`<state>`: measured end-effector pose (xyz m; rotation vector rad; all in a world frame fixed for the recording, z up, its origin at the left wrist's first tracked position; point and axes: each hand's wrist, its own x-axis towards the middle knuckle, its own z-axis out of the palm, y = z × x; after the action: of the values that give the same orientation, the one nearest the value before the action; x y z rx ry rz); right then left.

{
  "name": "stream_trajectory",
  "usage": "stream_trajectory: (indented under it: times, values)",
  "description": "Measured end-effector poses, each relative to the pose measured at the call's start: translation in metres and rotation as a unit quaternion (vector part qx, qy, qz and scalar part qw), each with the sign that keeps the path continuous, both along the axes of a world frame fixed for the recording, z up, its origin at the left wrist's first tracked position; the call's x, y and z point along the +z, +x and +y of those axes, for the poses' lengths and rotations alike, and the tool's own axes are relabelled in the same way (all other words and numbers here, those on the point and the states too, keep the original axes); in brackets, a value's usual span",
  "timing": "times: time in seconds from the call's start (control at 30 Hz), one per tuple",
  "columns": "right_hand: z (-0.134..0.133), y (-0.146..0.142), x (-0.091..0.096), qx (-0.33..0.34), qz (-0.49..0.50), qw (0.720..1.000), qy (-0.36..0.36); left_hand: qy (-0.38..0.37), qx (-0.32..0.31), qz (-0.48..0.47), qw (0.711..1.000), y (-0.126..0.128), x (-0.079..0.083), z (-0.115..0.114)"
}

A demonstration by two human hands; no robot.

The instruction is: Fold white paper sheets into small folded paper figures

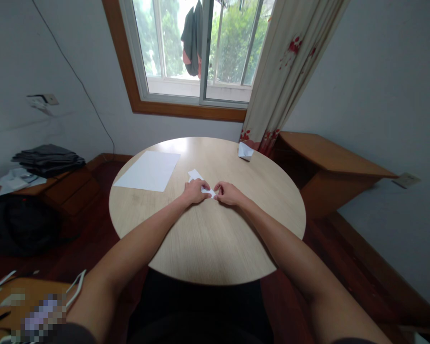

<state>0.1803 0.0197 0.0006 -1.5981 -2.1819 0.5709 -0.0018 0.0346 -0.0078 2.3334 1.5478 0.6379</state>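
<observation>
Paper strip (195,175) at table (215,243) center, apparently part-folded, held in left hand (196,191), right hand (228,193) narrow at its right end, grip unclear; folded piece (245,152) far right, flat sheet (149,170) left seemingly unworked.

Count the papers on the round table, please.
3 visible: a flat sheet at the left of the table, a folded paper near its far right edge, and a small piece at the left hand and right hand, which may hide more.
</observation>
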Motion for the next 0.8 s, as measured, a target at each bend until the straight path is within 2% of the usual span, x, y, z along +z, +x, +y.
stream_trajectory:
  times: [0.3, 0.5, 0.63, 0.7, 0.8]
  values:
    - [0.000, 0.002, 0.003, -0.010, -0.005, 1.000, -0.021, -0.028, 0.009, 0.016, 0.999, -0.006, 0.001, 0.003]
    - [0.001, 0.006, 0.002, -0.013, 0.002, 0.999, -0.039, -0.018, 0.016, 0.021, 0.999, -0.011, 0.001, 0.001]
    - [-0.002, 0.010, 0.000, 0.016, 0.043, 0.999, -0.014, -0.009, 0.009, 0.025, 1.000, -0.009, 0.002, -0.002]
    - [-0.005, 0.009, 0.000, -0.002, 0.050, 0.999, 0.008, -0.006, 0.008, 0.025, 1.000, -0.009, 0.002, -0.003]
    - [-0.008, 0.003, 0.000, -0.033, 0.011, 0.999, 0.036, 0.000, 0.003, 0.020, 1.000, -0.010, 0.002, -0.003]
